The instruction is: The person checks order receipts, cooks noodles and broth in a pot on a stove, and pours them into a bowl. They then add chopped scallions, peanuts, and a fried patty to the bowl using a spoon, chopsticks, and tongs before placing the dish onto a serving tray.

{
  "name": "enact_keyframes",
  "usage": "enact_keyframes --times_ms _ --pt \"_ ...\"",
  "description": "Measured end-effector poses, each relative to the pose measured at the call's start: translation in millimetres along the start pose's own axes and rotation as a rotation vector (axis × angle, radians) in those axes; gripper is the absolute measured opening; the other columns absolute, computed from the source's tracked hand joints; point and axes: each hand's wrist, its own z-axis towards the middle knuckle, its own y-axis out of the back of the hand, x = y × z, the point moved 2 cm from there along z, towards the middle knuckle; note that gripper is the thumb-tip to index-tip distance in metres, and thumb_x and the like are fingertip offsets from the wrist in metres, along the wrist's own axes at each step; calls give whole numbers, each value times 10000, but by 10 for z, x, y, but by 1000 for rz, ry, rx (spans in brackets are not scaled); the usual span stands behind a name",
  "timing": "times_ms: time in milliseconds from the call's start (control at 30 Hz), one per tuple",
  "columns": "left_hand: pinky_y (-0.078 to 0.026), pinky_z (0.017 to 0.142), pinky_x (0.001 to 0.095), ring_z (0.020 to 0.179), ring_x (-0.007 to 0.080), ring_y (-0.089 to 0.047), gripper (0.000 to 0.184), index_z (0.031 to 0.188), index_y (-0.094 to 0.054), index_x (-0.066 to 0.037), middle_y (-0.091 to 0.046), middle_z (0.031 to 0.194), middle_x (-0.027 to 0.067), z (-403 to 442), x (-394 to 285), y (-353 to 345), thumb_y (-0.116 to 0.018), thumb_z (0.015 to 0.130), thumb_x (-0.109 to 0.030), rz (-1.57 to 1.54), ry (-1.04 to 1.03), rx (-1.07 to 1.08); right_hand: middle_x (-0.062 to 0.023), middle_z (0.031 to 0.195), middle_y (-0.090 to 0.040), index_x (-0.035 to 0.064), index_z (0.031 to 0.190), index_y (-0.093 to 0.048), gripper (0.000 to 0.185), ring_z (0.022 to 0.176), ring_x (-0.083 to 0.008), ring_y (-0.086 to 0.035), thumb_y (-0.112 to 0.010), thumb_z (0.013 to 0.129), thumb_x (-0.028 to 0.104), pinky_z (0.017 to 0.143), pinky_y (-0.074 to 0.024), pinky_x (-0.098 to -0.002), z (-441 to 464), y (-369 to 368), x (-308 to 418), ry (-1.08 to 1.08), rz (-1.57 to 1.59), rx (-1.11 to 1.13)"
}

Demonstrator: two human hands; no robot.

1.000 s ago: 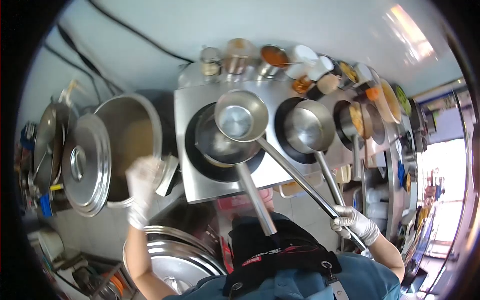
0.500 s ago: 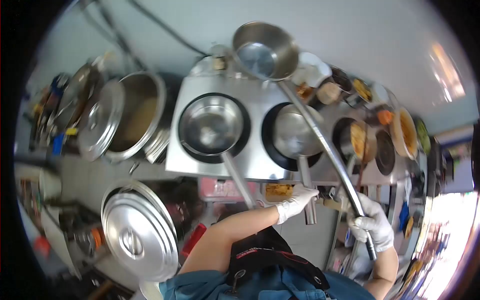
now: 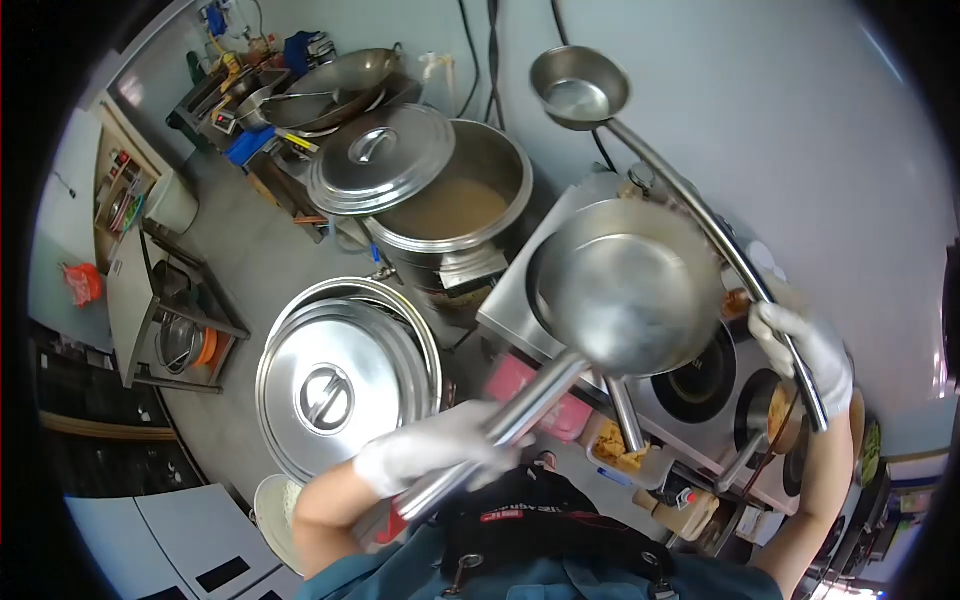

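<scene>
My left hand, in a white glove, is closed around the long metal handle of a steel saucepan. The saucepan is raised over the stove in front of me. A long-handled ladle is gripped near its handle end by my gloved right hand. Its deep round bowl points away, towards the wall. Behind the raised saucepan, another pan handle sticks out; most of that pan is hidden. The black burner under the saucepan's right side shows bare.
Left of the stove stands a big stockpot of brownish liquid, its lid tilted across the rim. Stacked large lids are at my left. A container of yellow food and a pink one sit below the stove's front edge.
My view has swung left. My left hand has taken the saucepan by its handle and lifted it off the right-hand burner, moving it left. My right hand still holds the ladle.
</scene>
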Motion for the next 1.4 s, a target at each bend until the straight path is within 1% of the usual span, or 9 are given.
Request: enact_keyframes --times_ms 267,367,533,867,1000,1033,1167,1267,1400 --pt "-470 463 289 505 182 -564 412 1055 -519 105 -567 661 110 -1594 923 1090 -654 671 41 -339 -68 -700 -45 722 -547 -13 1333 -432 517 461 -94 -458 -553 851 131 418 -402 -250 2068 -1060 -170 -110 -869 243" --pt "-452 445 273 483 169 -536 401 1020 -517 91 -535 653 96 -1779 1061 1274 -659 656 3 -337 -191 -898 -213 964 -635 -45 1301 -441 490 781 -280 -642 -512 834 86 677 -510 -376 3163 -1487 -747 113 -1296 316" --pt "-436 420 270 455 164 -509 431 1019 -500 78 -512 644 97 -1803 1035 1588 -676 637 -14 -522 -328 -1014 -255 972 -656 -78 1046 -631 306 920 -359 -661 -530 769 5 761 -539 -413 4359 -2530 -1316 156 -1541 381" --pt "-409 391 263 428 164 -489 442 1028 -516 110 -489 592 86 -1679 795 1935 -690 646 -27 -654 -452 -1079 -206 1160 -614 -5 1061 -670 281 1051 -329 -619 -565 815 82 848 -527 -382 5433 -2851 -1785 190 -1748 377" --pt "-411 394 258 429 163 -492 439 1024 -517 109 -488 592 87 -1686 695 1987 -693 649 -37 -647 -418 -1077 -194 930 -688 -9 1016 -687 271 860 -339 -681 -563 783 54 742 -550 -386 5702 -2812 -1993 117 -1856 724" --pt "-411 394 257 429 163 -492 440 1024 -517 109 -488 592 87 -1694 716 1996 -693 650 -40 -645 -414 -1079 -186 841 -695 -19 949 -705 239 755 -337 -687 -558 775 53 656 -546 -399 5652 -2824 -1893 -215 -1442 481" --pt "-409 395 260 426 162 -489 446 1032 -513 117 -488 590 89 -1711 728 2012 -688 656 -44 -586 -414 -1102 -121 656 -614 -37 789 -623 150 540 -229 -587 -503 842 37 450 -443 -340 5672 -2785 -1729 -215 -1347 755" --pt "-404 395 264 419 164 -483 444 1030 -509 123 -489 580 93 -1663 622 2011 -682 656 -44 -635 -432 -1064 -36 577 -491 10 763 -529 132 465 -130 -460 -474 882 32 403 -372 -270 5522 -2453 -1812 -559 -224 393" --pt "-400 404 264 416 168 -479 447 1020 -507 122 -492 580 94 -1593 476 2034 -682 648 -52 -573 -420 -1021 -10 632 -453 46 791 -460 121 458 -57 -395 -457 912 37 365 -322 -202 5111 -2240 -1639 -478 -79 341"
